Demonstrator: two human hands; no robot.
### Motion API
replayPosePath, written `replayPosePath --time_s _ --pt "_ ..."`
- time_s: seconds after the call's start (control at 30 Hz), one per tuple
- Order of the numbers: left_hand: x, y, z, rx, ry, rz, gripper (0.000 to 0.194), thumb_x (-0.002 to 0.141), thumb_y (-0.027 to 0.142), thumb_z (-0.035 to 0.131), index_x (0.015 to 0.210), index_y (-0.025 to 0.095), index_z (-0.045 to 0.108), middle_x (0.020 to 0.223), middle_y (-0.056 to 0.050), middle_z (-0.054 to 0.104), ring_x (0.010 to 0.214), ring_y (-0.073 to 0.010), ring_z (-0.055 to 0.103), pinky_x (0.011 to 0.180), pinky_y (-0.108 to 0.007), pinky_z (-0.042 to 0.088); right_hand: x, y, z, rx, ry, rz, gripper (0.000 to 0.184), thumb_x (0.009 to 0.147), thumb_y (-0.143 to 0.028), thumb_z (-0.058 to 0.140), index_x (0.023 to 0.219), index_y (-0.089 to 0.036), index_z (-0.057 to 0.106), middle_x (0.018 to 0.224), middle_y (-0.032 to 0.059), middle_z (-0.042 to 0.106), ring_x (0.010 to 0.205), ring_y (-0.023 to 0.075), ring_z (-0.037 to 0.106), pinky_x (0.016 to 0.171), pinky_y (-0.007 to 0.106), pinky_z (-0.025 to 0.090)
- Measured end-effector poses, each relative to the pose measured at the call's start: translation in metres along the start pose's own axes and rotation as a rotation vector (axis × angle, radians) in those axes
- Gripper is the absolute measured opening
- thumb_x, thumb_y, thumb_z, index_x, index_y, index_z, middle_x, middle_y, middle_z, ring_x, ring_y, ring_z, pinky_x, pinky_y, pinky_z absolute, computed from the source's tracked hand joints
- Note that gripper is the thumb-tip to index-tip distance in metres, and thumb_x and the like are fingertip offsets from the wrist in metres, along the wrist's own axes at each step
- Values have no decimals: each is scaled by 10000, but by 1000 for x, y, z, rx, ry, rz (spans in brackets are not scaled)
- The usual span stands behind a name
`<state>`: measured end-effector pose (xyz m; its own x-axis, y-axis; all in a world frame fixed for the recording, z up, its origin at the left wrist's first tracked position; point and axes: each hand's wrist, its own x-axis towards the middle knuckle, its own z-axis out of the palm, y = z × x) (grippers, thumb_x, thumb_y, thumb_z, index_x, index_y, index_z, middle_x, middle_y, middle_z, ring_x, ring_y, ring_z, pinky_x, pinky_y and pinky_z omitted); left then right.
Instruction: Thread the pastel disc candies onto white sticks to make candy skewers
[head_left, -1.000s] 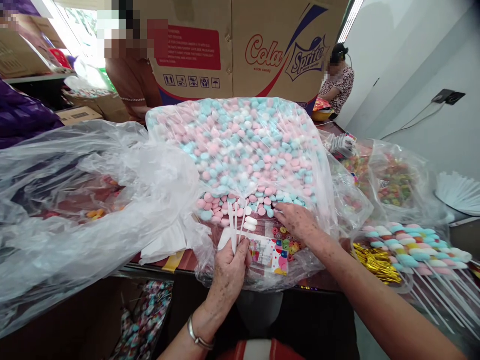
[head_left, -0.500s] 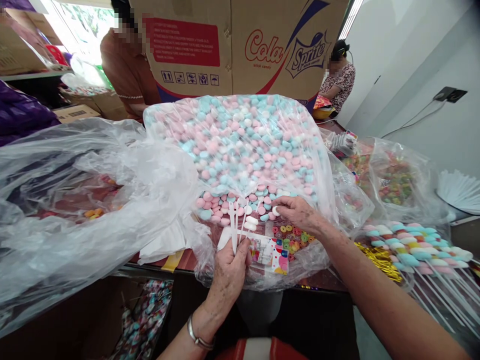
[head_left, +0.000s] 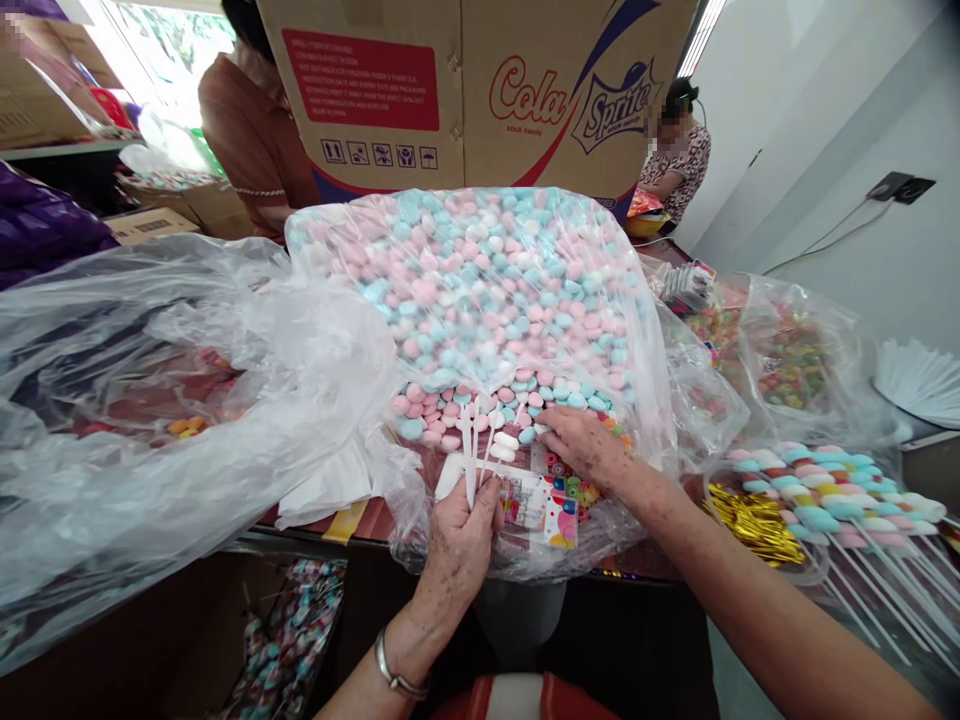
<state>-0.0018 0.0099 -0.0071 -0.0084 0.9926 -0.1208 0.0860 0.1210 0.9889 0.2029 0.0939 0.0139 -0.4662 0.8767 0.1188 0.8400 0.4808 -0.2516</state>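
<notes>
A big clear bag of pink, blue and white candies [head_left: 480,290] lies open toward me on the table. My left hand [head_left: 459,545] grips a few white sticks [head_left: 469,455] upright; white candies sit on one of them. My right hand [head_left: 585,440] reaches into the bag's mouth, fingertips on loose candies at the pile's front edge; whether it pinches one I cannot tell. A small printed packet [head_left: 536,505] and colourful ring candies lie under the plastic between my hands.
Crumpled clear plastic [head_left: 165,400] fills the left. A cardboard box [head_left: 480,90] stands behind the bag. Finished candy sticks [head_left: 832,495], gold twist ties [head_left: 754,525] and a bag of mixed candies [head_left: 787,360] lie right. Two other people work at the back.
My right hand lifted a white candy half a second ago, then dropped back down and left onto the pile near the sticks. My left hand stayed put.
</notes>
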Motion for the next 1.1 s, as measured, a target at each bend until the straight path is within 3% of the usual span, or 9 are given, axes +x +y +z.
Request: replayPosePath --time_s 0.2,0.4,0.53,0.6,0.63,0.7,0.77,0.87,1.1 --pt "0 3 0 8 -29 -20 335 903 474 523 715 197 539 504 69 469 403 -84 318 413 -227 227 -4 -14 6 -242 45 2 131 937 -136 524 1031 -171 608 952 94 679 966 250 601 777 309 441" --pt "-2 11 0 51 -34 -35 371 899 470 511 639 206 506 466 76 395 416 -95 326 420 -231 223 -1 -17 12 -191 93 -46 178 905 -57 486 953 -182 603 953 96 673 983 247 580 800 318 438" --pt "-1 11 0 82 -32 -25 386 906 470 513 622 209 503 466 74 392 433 -105 339 438 -236 243 2 -14 9 218 189 178 123 817 -81 544 840 -191 591 842 58 666 846 222 600 742 321 445" --pt "-1 10 0 98 -49 -8 404 915 478 507 614 209 499 481 67 409 454 -111 358 459 -238 267 3 -12 3 623 267 364 47 797 -209 618 798 -204 572 729 9 641 701 185 589 648 297 441" --pt "0 9 0 110 -58 4 412 920 478 503 608 208 497 491 62 419 467 -115 371 472 -239 281 3 -10 -1 851 302 434 114 774 -272 658 789 -206 566 694 -10 632 649 168 580 610 283 436" --pt "0 9 0 145 -62 34 417 924 464 500 596 208 492 503 56 429 493 -121 389 500 -243 301 3 -9 -9 1262 346 504 216 702 -320 734 779 -201 570 682 -20 651 606 141 582 576 258 437" --pt "0 11 0 176 -56 57 407 921 440 504 587 209 485 499 58 419 503 -123 391 516 -245 306 2 -9 -15 1523 348 508 254 636 -281 786 774 -189 594 698 -15 683 595 120 596 580 239 453" --pt "0 17 1 182 -73 49 381 914 411 504 590 212 476 493 67 401 492 -120 369 513 -246 291 1 -14 -21 1659 317 498 260 595 -245 822 759 -174 632 691 -9 705 569 104 609 585 227 483" --pt "0 22 3 171 -81 31 380 894 401 508 566 214 472 467 68 400 465 -119 355 496 -247 270 0 -18 -20 1671 317 486 244 613 -245 835 781 -173 673 733 -7 729 580 102 635 589 223 518"
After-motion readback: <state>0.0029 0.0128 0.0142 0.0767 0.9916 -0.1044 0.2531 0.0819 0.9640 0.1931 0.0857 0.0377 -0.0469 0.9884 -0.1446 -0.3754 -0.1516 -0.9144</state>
